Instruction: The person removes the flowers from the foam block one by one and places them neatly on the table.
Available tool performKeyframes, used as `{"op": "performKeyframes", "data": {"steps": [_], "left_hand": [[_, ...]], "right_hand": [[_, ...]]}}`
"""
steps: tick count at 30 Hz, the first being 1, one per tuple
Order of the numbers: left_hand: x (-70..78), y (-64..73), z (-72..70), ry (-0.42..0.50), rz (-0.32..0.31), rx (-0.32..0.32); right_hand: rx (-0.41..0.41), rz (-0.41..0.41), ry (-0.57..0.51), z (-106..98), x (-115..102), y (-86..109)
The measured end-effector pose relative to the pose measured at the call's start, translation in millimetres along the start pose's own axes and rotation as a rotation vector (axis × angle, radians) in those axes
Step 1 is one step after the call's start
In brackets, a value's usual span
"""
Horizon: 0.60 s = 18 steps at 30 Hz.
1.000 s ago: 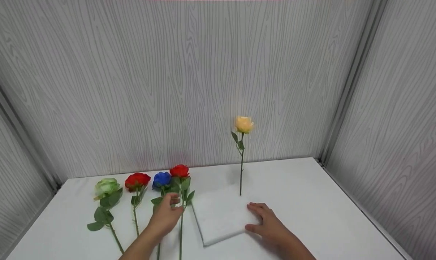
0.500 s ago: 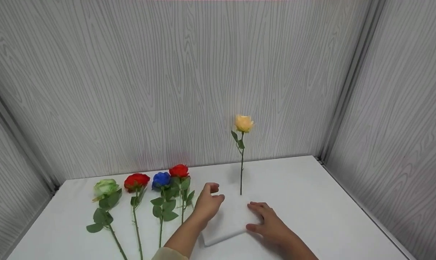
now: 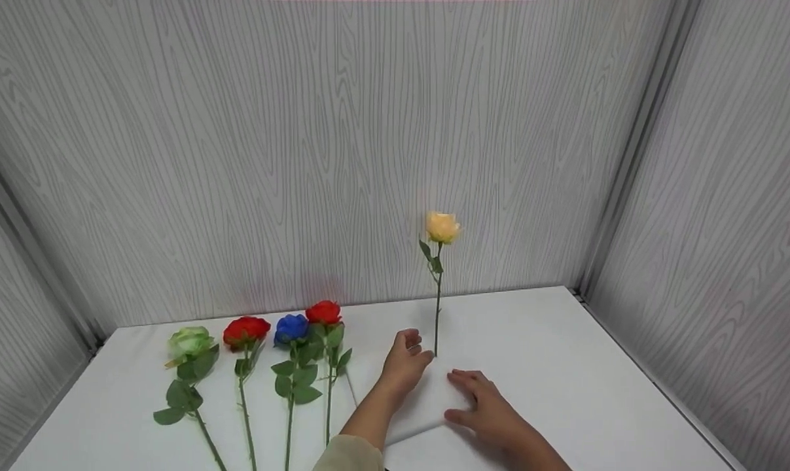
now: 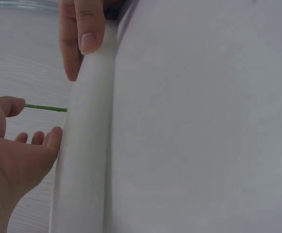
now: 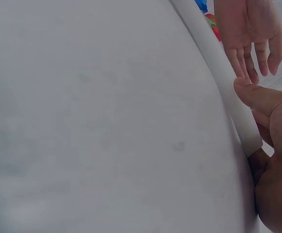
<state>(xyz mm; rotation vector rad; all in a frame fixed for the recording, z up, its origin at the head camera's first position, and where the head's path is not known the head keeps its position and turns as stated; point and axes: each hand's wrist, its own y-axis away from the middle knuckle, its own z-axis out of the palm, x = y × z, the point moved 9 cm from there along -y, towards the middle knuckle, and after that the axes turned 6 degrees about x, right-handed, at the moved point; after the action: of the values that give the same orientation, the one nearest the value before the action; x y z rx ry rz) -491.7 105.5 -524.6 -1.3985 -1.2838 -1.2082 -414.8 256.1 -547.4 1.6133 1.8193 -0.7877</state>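
Observation:
A white foam slab [image 3: 427, 407] lies flat on the table, and a yellow rose [image 3: 442, 227] stands upright at its far part on a thin green stem. My left hand [image 3: 404, 367] hovers over the slab beside the lower stem, fingers loosely bent, with nothing gripped. In the left wrist view the stem [image 4: 46, 108] shows between the thumb and fingers, leading to the slab's edge [image 4: 85, 145]. My right hand [image 3: 489, 412] holds the slab's right corner, thumb at the near edge and fingers along the side.
Left of the slab lie a red rose [image 3: 324, 313], a blue rose [image 3: 291, 329], another red rose [image 3: 245, 331] and a pale green rose [image 3: 190, 343], stems toward me. Wood-grain panels [image 3: 270, 163] enclose the white table [image 3: 565, 366] at the back and sides.
My left hand has moved right, from over the red rose's leaves across the slab to beside the yellow rose's stem. My right hand has stayed at the slab's corner.

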Motion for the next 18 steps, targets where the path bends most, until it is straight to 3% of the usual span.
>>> {"op": "performKeyframes", "data": {"steps": [9,18], "left_hand": [[0.5,-6.8,20.9,-0.012,0.058,-0.134],[-1.0,-9.1,24.6,-0.019,0.078,-0.14]], "right_hand": [[-0.005,-0.013,0.002,1.9,0.5,-2.2],[0.006,-0.058,-0.003,-3.4,-4.2,2.0]]}}
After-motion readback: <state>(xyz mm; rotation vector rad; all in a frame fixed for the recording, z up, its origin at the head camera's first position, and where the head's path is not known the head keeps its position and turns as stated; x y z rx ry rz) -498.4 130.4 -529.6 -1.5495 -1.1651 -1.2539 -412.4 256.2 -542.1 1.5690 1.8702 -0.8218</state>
